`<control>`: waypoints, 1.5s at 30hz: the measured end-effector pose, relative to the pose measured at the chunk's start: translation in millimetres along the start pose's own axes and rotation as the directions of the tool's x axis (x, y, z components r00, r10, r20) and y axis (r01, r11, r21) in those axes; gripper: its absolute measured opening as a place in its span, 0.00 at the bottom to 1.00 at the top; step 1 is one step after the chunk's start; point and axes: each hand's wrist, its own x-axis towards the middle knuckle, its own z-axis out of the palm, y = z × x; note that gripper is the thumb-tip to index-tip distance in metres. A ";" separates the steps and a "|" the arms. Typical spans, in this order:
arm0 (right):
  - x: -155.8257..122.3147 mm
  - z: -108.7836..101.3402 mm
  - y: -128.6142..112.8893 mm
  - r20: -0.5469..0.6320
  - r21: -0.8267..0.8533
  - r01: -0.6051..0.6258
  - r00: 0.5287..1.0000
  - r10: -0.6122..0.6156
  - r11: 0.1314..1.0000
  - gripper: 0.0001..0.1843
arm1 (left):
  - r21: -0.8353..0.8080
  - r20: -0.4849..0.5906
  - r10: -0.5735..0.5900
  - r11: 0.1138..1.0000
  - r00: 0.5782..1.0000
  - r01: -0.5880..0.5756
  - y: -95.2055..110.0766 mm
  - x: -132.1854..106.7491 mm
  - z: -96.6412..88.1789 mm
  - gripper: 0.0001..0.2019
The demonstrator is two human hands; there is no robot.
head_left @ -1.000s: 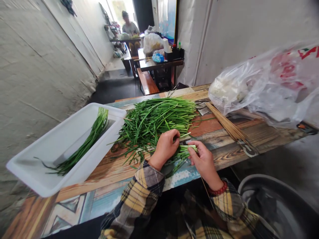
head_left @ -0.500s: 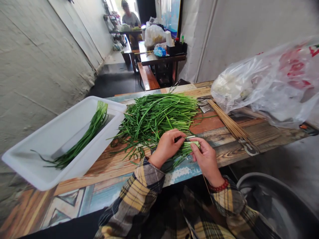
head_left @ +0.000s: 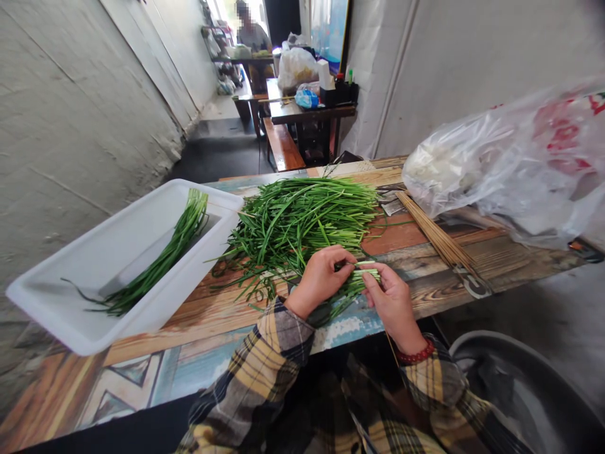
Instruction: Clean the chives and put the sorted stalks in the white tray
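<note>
Head view: both hands work close to the front edge of the tabletop (head_left: 203, 321). The right hand (head_left: 390, 299) has its fingers closed on the pale ends of a small bundle of green stalks (head_left: 355, 287), its wrist out past the edge. Just beside it, the left hand (head_left: 321, 280) has thumb and forefinger drawn nearly together by a pale stalk end; whether they pinch it I cannot tell. The two hands leave only a narrow gap between them.

Directly behind lies the big pile of stalks (head_left: 307, 221), which limits room that way. Left of it, the white tub (head_left: 123, 243) holds a bunch (head_left: 163, 265) and juts past the tabletop's left edge. A strip of wood shows between the tub and the left hand, and another from the right hand to the thin sticks (head_left: 430, 230), whose near ends reach the front edge. Behind these sits a plastic bag (head_left: 510, 164); below the edge stands a grey bucket (head_left: 501, 343).
</note>
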 end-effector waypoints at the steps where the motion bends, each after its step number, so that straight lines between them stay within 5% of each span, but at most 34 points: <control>1: 0.0 -0.1 0.2 -0.003 0.002 -0.002 1.000 0.002 1.000 0.16 | -0.002 0.001 -0.001 1.000 1.000 0.001 0.0 0.0 0.1 0.05; 33: 1.2 0.9 0.3 0.000 -0.021 -0.009 1.000 0.009 1.000 0.15 | 0.031 0.033 0.079 0.996 0.996 -0.080 1.8 0.9 -0.6 0.06; 40: 0.2 3.3 -1.5 -0.025 0.100 -0.011 1.000 0.014 0.995 0.27 | 0.020 0.062 0.076 0.997 0.995 -0.077 2.5 1.3 -1.9 0.06; 45: -0.5 3.4 -4.1 -0.016 0.100 0.006 1.000 -0.004 0.995 0.19 | 0.016 0.083 0.080 0.997 0.993 -0.082 0.5 0.8 -2.7 0.08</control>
